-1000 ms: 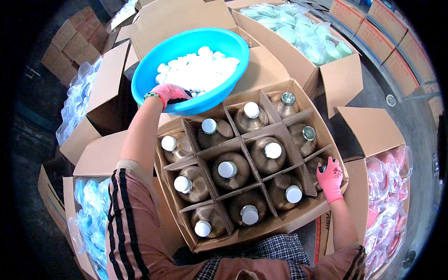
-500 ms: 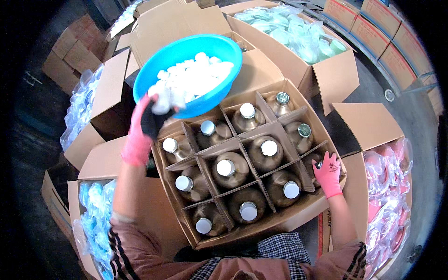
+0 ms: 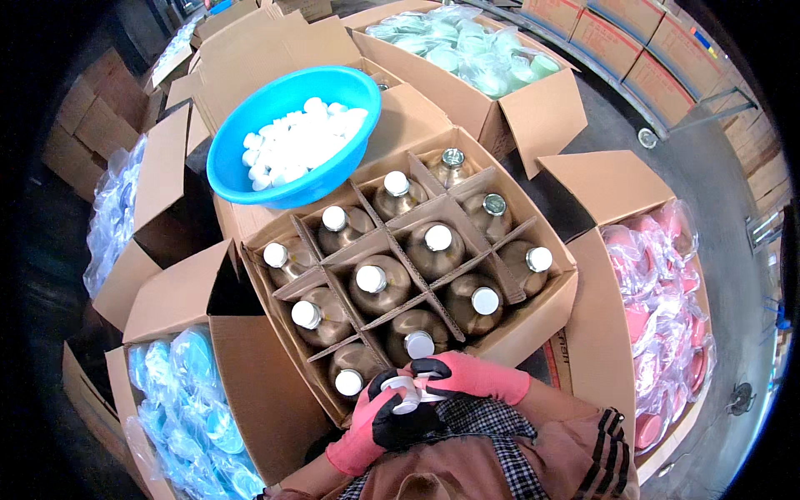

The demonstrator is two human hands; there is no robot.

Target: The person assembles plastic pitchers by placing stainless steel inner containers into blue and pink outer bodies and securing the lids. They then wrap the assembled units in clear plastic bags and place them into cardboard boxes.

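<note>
Close to my body, at the near edge of the bottle box, my two hands meet in pink gloves with black palms. My left hand (image 3: pixel 382 421) is closed around a few white caps (image 3: pixel 406 395). The fingers of my right hand (image 3: pixel 471 377) pinch at a white cap among them. Just beyond stands an open cardboard box (image 3: pixel 533 321) with cardboard dividers, one large rounded bottle (image 3: pixel 383 287) in each compartment. Most bottles bear white caps, including the right corner bottle (image 3: pixel 540 259). Two on the far right, one bottle (image 3: pixel 452 158) and its neighbour (image 3: pixel 494 206), show bare glass necks.
A blue basin (image 3: pixel 229 183) of white caps sits tilted beyond the box. Around stand open cartons of bagged parts: blue pieces (image 3: pixel 196 392) at left, pink pieces (image 3: pixel 658 325) at right, pale green pieces (image 3: pixel 467 50) at the back. Stacked cartons (image 3: pixel 658 83) line the far right.
My left hand has come back from the basin with white caps. My right hand has left the right corner bottle, whose white cap now shows, and joined the left. The view has shifted.
</note>
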